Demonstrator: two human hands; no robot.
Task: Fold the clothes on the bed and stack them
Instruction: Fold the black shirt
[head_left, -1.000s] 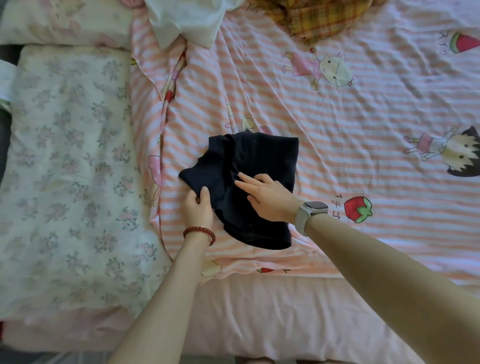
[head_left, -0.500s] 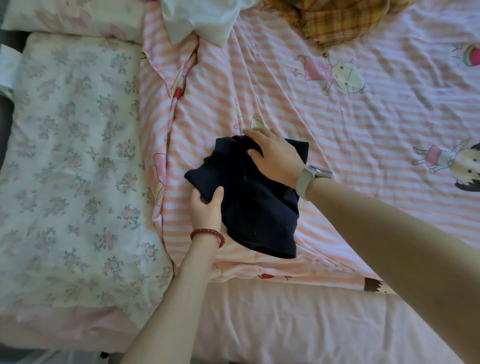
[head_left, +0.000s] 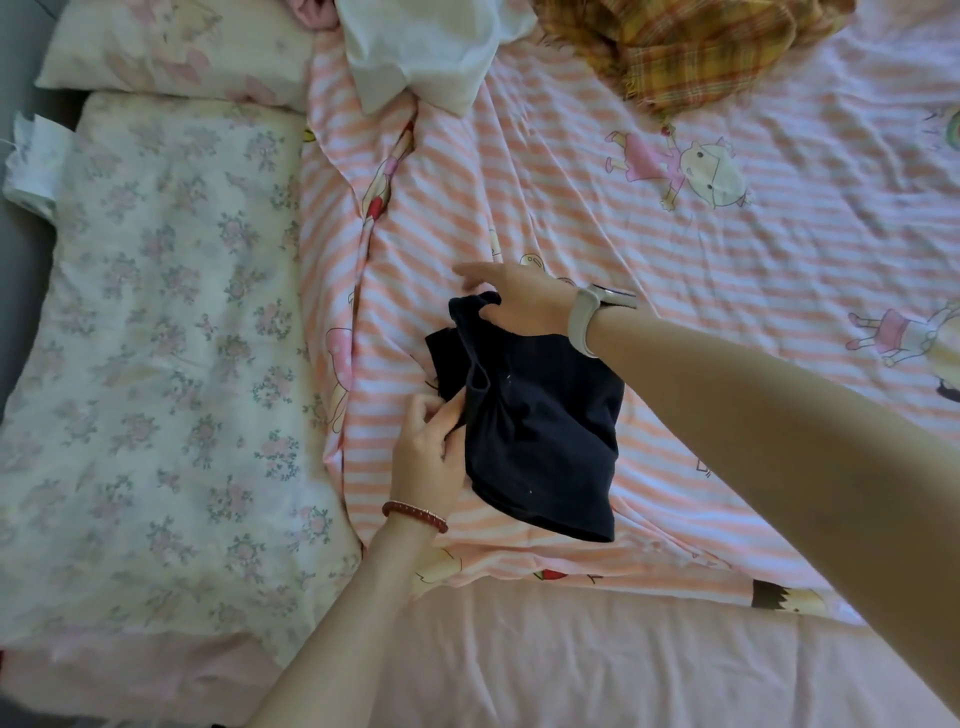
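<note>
Dark garment (head_left: 540, 441): partly folded; it lies on the striped sheet (head_left: 675, 291), near the bed's front edge
Your left hand (head_left: 428, 457): it pinches the garment's left edge with curled fingers
Your right hand (head_left: 519, 301): thumb hooked under the garment's far edge; fingers straight
Other clothes: a white one (head_left: 421, 47) and a plaid one (head_left: 685, 47) at the far edge
Quilt (head_left: 156, 338): flowered; along the left side
</note>
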